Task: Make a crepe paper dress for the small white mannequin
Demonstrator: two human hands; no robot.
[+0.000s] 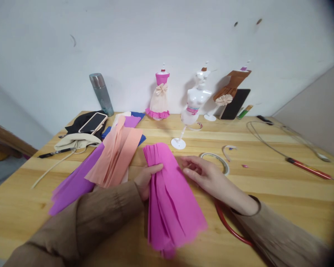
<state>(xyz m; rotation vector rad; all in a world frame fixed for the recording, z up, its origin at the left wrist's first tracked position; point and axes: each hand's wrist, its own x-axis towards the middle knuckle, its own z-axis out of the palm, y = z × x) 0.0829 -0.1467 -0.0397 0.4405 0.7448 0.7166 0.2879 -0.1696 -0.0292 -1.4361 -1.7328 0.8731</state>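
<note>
Pleated magenta crepe paper (172, 200) fans out toward me over the table's front half. My left hand (149, 178) grips its left side, with the thumb on top of the gathered folds and the other fingers hidden beneath. To the right of the paper, my right hand (203, 172) hovers with its fingers loosely curled and apart, holding nothing. A roll of white tape (225, 167) lies just behind that hand. Beyond the paper stands a white mannequin (196, 98) on a round base, a pink and blue band around its waist.
Peach paper (115, 155) and purple paper (78, 178) lie at left, near a phone (93, 122) and a flask (101, 94). Two dressed mannequins, one in a pink dress (160, 96), one in a brown dress (231, 87), stand along the wall. A red-handled tool (308, 168) with a cord lies right.
</note>
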